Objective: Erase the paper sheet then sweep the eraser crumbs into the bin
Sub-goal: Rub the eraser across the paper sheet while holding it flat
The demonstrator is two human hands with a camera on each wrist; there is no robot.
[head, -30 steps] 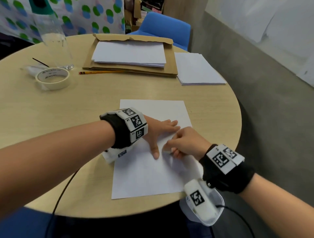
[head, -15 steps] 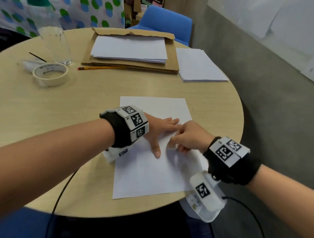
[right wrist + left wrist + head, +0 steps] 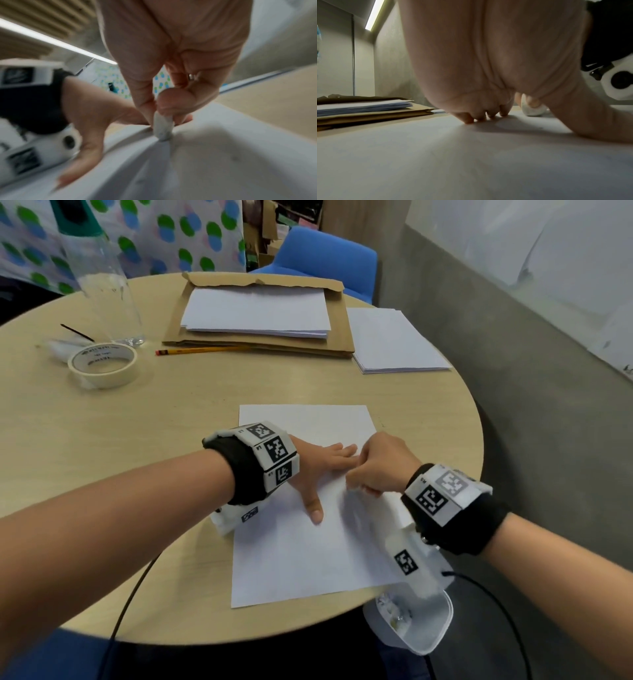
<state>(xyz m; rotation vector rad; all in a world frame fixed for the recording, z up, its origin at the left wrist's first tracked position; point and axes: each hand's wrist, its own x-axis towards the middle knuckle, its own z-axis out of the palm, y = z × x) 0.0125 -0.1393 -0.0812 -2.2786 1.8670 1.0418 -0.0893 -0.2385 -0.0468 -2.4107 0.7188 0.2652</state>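
From the head camera I see the paper sheet (image 3: 301,549) lying flat on the round worktop (image 3: 137,440), its near edge close to the worktop's rim, with my left hand (image 3: 318,470) spread flat on it, fingers straight and thumb stretched toward me, pressing rather than gripping. My right hand (image 3: 380,467) sits just beside those fingertips, curled and bearing down on the sheet's right part; a white bin (image 3: 435,625) sits below the worktop's near right edge, so I judge the crumbs should later be swept that way. I would keep strokes short and running away from the pinning hand so the sheet stays taut. From the left wrist camera the fingertips (image 3: 467,119) are planted on the paper and the white eraser (image 3: 532,110) shows just beyond them, touching the sheet, so the anchor is close to the rubbing spot, which is right. From the right wrist camera, which is blurred, my right hand's thumb and fingers pinch the eraser (image 3: 163,127) near its upper end, its tip on the paper; the sheet appears to ridge up beside it, so I judge lighter pressure and a lower grip would spare it from creasing or tearing. Whether any marks remain I cannot tell.
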